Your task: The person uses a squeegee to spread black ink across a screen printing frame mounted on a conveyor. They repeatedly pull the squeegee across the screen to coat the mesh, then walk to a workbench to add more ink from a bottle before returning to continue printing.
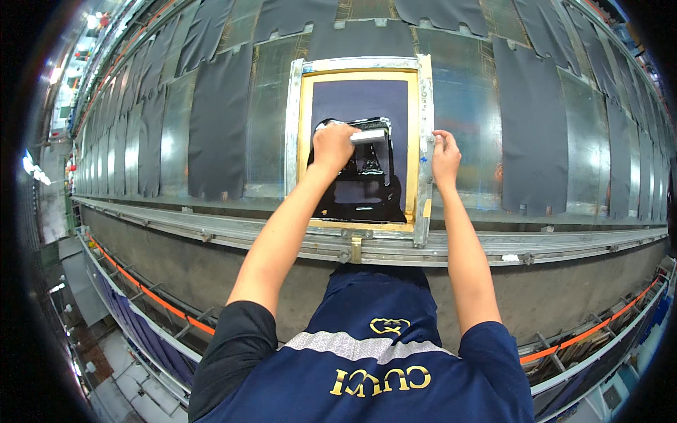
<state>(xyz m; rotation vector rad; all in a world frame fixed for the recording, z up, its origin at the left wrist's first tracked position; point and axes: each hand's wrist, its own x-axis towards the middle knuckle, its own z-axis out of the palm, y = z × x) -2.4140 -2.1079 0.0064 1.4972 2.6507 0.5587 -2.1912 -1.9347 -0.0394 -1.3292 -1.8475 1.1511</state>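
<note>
A screen-printing frame (425, 99) with metal rails and a yellow inner border stands before me, its dark mesh (363, 92) facing up. Glossy black ink (360, 201) pools over the mesh's near half. My left hand (333, 146) is closed around one end of a squeegee (370, 136) with a pale handle, which sits in the ink. The squeegee's lower part is blackened and hard to tell from the ink. My right hand (446, 158) has its fingers curled at the outer edge of the frame's right rail, and seems to grip it there.
A long printing table (465, 127) runs left to right, with dark fabric pieces (529, 134) laid in rows on it. Along its near edge goes a metal rail (486, 247), where a brass-coloured bracket (356, 250) sits below the frame. Orange strips (162, 299) line the table behind me.
</note>
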